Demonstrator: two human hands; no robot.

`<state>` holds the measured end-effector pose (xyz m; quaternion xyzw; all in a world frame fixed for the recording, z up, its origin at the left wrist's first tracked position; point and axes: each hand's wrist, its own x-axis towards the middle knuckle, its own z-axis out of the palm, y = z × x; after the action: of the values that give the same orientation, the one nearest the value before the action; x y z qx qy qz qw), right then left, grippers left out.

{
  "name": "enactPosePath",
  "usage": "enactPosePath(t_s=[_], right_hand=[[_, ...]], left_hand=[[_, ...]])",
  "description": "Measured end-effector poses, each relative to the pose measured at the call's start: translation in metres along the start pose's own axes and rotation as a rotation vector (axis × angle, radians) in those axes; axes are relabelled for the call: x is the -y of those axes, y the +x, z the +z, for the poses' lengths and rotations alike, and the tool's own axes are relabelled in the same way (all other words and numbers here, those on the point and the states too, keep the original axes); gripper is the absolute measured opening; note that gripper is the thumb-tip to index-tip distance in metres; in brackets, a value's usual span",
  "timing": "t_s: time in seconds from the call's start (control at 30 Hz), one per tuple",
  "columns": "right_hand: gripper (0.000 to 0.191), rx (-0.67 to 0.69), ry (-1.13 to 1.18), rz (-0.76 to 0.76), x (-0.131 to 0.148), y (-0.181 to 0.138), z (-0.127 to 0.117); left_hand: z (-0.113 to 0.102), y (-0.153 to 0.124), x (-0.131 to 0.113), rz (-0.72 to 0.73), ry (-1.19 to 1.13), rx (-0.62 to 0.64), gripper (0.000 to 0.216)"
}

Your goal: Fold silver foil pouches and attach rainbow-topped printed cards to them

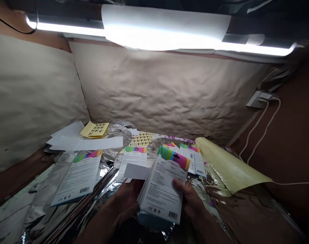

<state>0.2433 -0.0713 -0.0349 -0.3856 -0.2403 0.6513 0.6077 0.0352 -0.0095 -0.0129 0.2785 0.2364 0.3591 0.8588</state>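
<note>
Both my hands hold a stack of white retail packages (pixel 162 188) with a rainbow-striped top edge and barcodes, low in the middle of the view. My left hand (pixel 126 200) grips the stack's left side from beneath. My right hand (pixel 188 198) clasps the right side, thumb lying on the top package. A small white slip (pixel 136 171) sticks out at the stack's upper left. Similar packages lie on the table: one at the left (pixel 78 179), one in the middle (pixel 132 161), others behind the stack (pixel 192 157).
Crinkled silver foil bags (pixel 53 203) cover the table. Yellow sticker sheets (pixel 95 129) and white paper strips (pixel 85 143) lie at the back left. A large yellow backing sheet (pixel 228 166) curls at the right. White cables (pixel 258 135) run from a wall socket (pixel 260 99). A bright tube lamp (pixel 159 34) hangs overhead.
</note>
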Motion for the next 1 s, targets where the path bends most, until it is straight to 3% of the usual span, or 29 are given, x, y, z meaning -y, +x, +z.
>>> enactPosePath(t_s=[0.2, 0.5, 0.73, 1.0], right_hand=[[0.045, -0.002, -0.068, -0.003, -0.006, 0.000, 0.001], [0.044, 0.009, -0.128, 0.004, -0.007, -0.002, -0.001], [0.043, 0.009, -0.169, -0.025, -0.010, -0.005, 0.004], [0.043, -0.036, -0.215, -0.091, -0.013, -0.007, 0.009]], left_hand=[[0.007, -0.001, 0.005, -0.061, 0.138, 0.075, 0.039], [0.004, 0.004, 0.015, 0.034, 0.268, -0.109, 0.049], [-0.001, 0.008, 0.020, 0.104, 0.372, -0.129, 0.043], [0.008, 0.004, 0.026, 0.198, 0.446, -0.244, 0.042]])
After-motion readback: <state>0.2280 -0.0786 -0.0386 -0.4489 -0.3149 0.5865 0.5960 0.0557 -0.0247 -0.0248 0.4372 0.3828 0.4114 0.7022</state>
